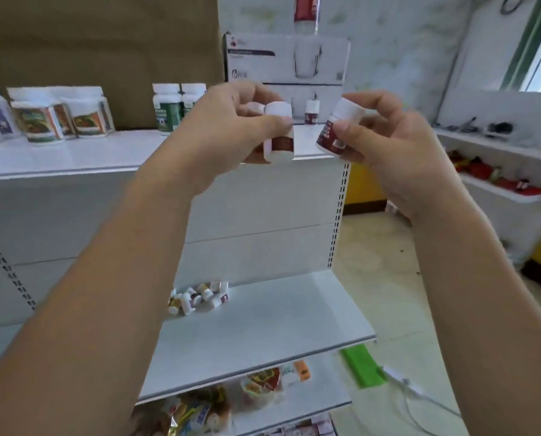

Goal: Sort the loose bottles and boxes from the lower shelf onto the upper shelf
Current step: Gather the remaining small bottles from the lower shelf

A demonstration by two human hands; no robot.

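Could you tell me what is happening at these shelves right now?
The left hand grips a white bottle and the right hand pinches a tilted red-labelled bottle, both raised before the upper shelf. A similar small bottle already stands there. A pile of loose bottles lies on the lower shelf.

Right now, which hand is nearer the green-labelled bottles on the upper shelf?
Left. The left hand is just right of the green-labelled bottles; the right hand is farther right.
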